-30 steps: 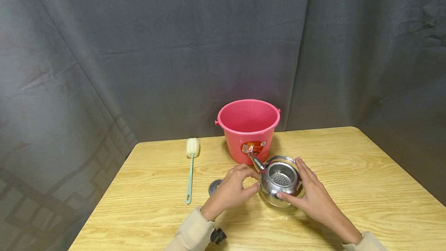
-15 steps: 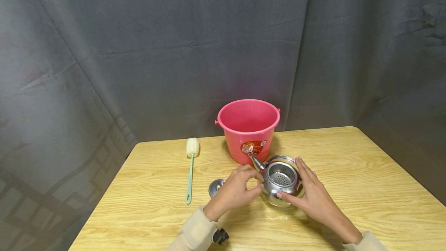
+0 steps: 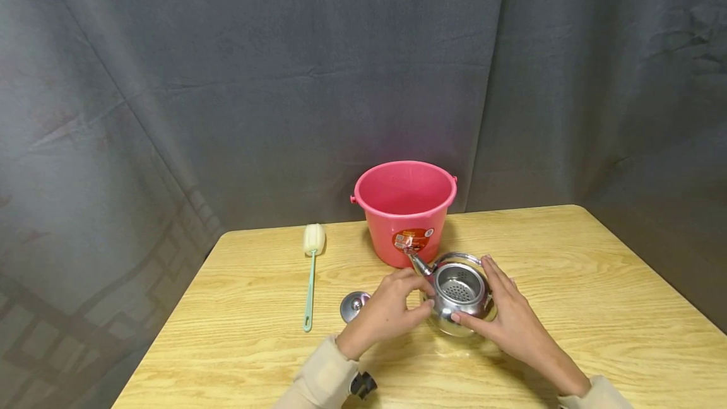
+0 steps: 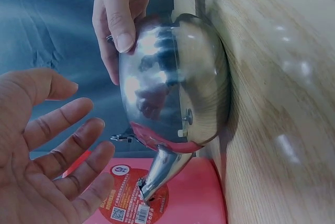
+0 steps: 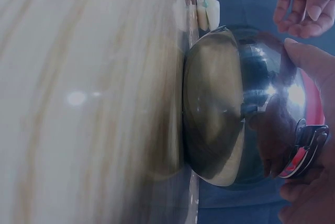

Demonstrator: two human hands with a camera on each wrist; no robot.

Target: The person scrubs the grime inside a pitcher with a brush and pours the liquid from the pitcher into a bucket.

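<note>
A shiny steel teapot (image 3: 451, 324) stands lidless on the table, its spout pointing at the pink bucket (image 3: 386, 232). Inside its mouth shows a perforated strainer (image 3: 459, 291). My right hand (image 3: 514, 324) holds the teapot from the right, thumb on the near shoulder, fingers by the raised handle (image 3: 457, 258). On the other side is my left hand (image 3: 392, 308), fingers loosely bent and nothing in them. The left wrist view shows a gap between that left hand (image 4: 57, 150) and the teapot (image 4: 157, 82). Partly behind the left forearm lies the round steel lid (image 3: 352, 305).
The bucket is at the back, right behind the spout. To the left lies a sponge brush (image 3: 310, 289) with a cream head and pale green handle. Grey curtain (image 3: 284, 93) hangs behind the wooden table (image 3: 244, 346).
My left hand has shifted a little to the right, closer to the teapot, and more of the lid shows. The right hand and teapot stay where they were.
</note>
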